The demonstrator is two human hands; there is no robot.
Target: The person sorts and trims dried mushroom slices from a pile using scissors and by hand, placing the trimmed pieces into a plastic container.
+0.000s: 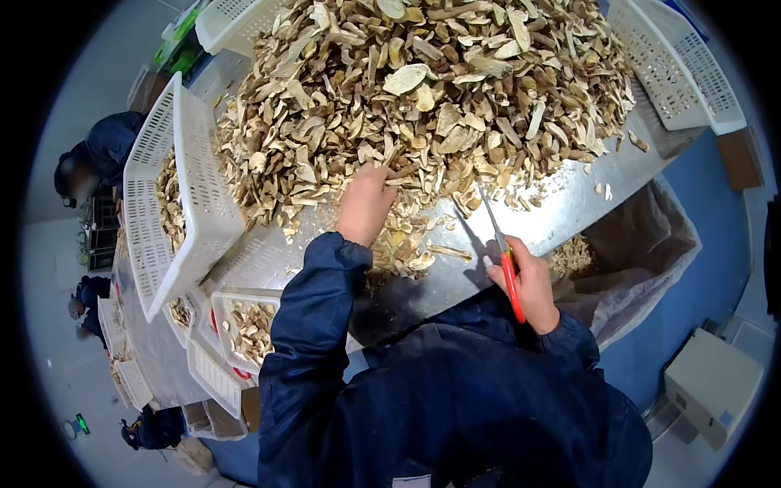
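A big heap of dried mushroom slices (423, 98), brown and cream, covers the metal table (569, 195). My left hand (366, 203) reaches to the heap's near edge, its fingers bent and closed around a brownish mushroom slice (402, 172), partly hidden by the fingertips. In my right hand (529, 285) is a pair of scissors with red handles (510, 285). The blades point away from me toward the heap, with their tips by some pale slices. Between my hands lies a small scatter of yellowish pieces and crumbs (400, 244).
A white perforated basket (199, 195) stands tilted at the left; another basket (683, 73) is at the far right. A tray of slices (248, 297) sits at the lower left. Below the table's right edge is a plastic-lined bin (643, 268). Other people (118, 146) are at the left.
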